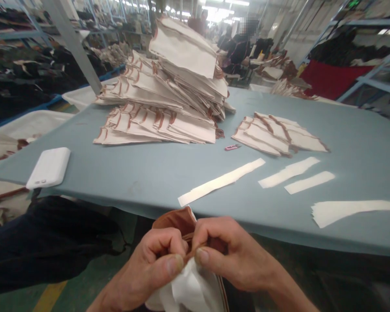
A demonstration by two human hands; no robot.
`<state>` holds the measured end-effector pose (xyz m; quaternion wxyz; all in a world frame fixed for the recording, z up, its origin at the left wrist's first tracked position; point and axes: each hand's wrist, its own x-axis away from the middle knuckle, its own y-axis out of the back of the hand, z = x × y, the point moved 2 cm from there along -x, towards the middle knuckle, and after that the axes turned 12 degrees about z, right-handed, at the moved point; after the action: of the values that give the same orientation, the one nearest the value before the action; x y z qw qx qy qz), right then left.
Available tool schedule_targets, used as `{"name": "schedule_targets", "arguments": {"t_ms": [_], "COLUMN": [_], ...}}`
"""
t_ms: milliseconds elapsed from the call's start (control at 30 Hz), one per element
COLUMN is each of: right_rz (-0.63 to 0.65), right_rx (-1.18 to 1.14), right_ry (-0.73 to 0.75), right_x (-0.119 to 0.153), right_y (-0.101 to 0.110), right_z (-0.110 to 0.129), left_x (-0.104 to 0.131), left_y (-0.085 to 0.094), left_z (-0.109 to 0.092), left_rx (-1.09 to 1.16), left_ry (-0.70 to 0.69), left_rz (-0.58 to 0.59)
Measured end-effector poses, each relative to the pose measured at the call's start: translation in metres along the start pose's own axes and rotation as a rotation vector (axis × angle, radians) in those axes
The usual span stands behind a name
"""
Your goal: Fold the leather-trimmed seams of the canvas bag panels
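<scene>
Currently, both hands are at one piece of cloth, white with brown trim (pixel 195 291), directly between them and short of the table edge (pixel 143 211). The left hand (pixel 152 262) and the right hand (pixel 229 253) each pinch its brown-trimmed edge, thumb against curled fingers, thumb tips near each other but apart. Key relation: the pinched stretch runs from thumb to thumb, rising slightly toward the right hand; neither hand is clearly nearer. White cloth hangs below the grip; a brown flap (pixel 173 220) stands just beyond the fingers. Ahead of the hands: white strips (pixel 221 182), and farther off, small snips (pixel 232 147).

Hidden or unclear: the lower cloth is cut off by the bottom of the view; the index fingertips are buried in the fold; layer count at the pinch cannot be told.
</scene>
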<state>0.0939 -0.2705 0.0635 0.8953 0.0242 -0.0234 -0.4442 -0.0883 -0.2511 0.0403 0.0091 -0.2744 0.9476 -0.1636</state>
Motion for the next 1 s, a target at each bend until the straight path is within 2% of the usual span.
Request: {"name": "schedule_targets", "arguments": {"t_ms": [100, 233, 333, 433, 533, 633, 700, 767, 867, 1000], "right_rz": [-0.020, -0.031, -0.011, -0.008, -0.035, -0.018, 0.011, 0.010, -0.019, -0.033], "right_rx": [0.265, 0.469, 0.557, 0.519, 0.448, 0.417, 0.345, 0.269, 0.199, 0.231], "right_ry": [-0.031, 0.047, 0.089, 0.088, -0.013, -0.072, -0.055, -0.068, -0.116, -0.072], "right_x": [0.006, 0.010, 0.013, 0.014, 0.012, 0.011, 0.013, 0.018, 0.030, 0.041], "right_y": [0.008, 0.005, 0.000, 0.003, 0.013, 0.024, 0.028, 0.031, 0.032, 0.031], "right_z": [0.011, 0.033, 0.040, 0.033, 0.016, 0.001, -0.005, -0.007, 0.001, 0.030], "left_x": [0.001, 0.006, 0.008, 0.007, 0.013, 0.030, 0.042, 0.048, 0.044, 0.024], "left_y": [0.008, 0.014, 0.006, -0.007, -0.015, -0.012, -0.005, 0.005, 0.020, 0.030], "left_z": [-0.001, -0.020, -0.032, -0.031, -0.017, -0.006, -0.005, -0.009, -0.017, -0.024], "left_rx": [-0.234, -0.552, -0.800, -1.002, -1.009, -0.961, -0.949, -0.959, -0.949, -0.914], "left_ry": [0.031, 0.136, 0.148, 0.050, -0.004, -0.049, -0.081, -0.095, -0.101, -0.044], "left_rz": [0.000, 0.045, 0.085, 0.068, 0.082, 0.093, 0.052, -0.055, -0.162, -0.041]}}
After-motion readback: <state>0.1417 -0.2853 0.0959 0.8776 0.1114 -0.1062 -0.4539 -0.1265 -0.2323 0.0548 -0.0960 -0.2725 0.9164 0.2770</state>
